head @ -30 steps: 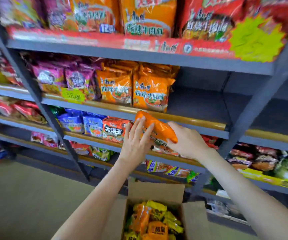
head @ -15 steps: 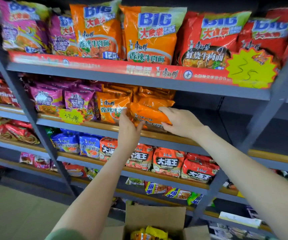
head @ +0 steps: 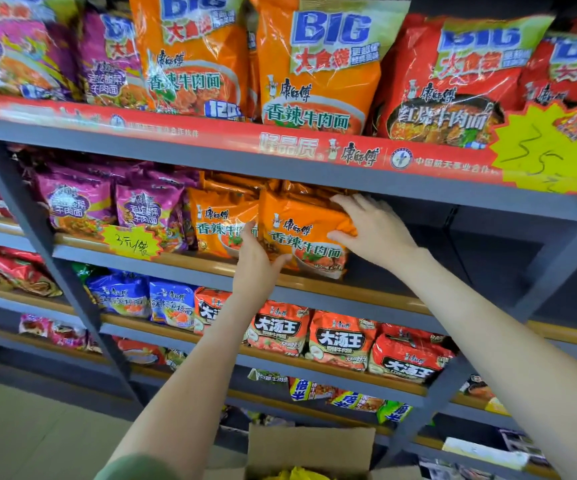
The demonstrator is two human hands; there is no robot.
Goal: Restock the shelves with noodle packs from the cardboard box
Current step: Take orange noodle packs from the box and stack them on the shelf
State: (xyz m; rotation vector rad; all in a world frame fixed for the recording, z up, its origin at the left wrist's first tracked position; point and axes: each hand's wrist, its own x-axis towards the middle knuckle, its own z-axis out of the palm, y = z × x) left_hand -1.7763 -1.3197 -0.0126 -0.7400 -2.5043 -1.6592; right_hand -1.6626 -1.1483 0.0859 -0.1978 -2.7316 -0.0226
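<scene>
The orange noodle pack (head: 302, 233) stands upright at the front of the second shelf (head: 366, 292), its lower edge behind the wooden lip, touching the matching orange pack (head: 221, 223) on its left and fronting a row of the same kind. Both hands grip it. The left hand (head: 257, 263) pinches its lower left corner from below, thumb on the face. The right hand (head: 372, 230) clasps the upper right edge, fingers (head: 347, 202) spread over the top and thumb against the side. Holding 2 opposite corners probably keeps the soft, puffy bag square and facing outward as it settles against the row, so the label reads like its neighbour's. To its right the shelf is bare, likely room for more. Purple packs (head: 148, 209) fill the left of that level, and larger bags sit above. The cardboard box (head: 309, 448) waits open on the floor directly below, with yellow wrappers showing inside.
</scene>
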